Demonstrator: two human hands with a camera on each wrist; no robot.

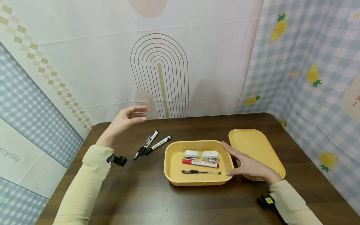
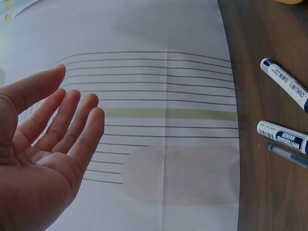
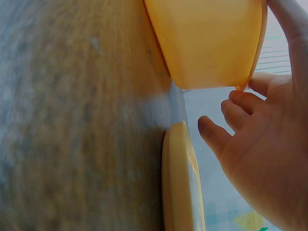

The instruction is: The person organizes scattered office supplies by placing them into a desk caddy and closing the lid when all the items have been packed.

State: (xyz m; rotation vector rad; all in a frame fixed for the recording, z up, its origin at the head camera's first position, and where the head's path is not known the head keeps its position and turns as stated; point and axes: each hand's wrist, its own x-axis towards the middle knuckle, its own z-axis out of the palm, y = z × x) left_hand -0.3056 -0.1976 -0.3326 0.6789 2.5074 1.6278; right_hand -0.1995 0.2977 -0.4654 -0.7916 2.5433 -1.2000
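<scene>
Three markers (image 1: 200, 163) (image 1: 150, 139) (image 1: 158, 145), two pens (image 1: 194, 171) (image 1: 137, 153), two staplers (image 1: 191, 154) (image 1: 210, 156)

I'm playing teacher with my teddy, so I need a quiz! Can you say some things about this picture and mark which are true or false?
1. The red-capped marker lies inside the yellow box. True.
2. The left hand grips the box. False: it holds nothing.
3. The right hand touches the box. True.
4. The yellow lid covers the box. False: it lies on the table beside the box.
</scene>
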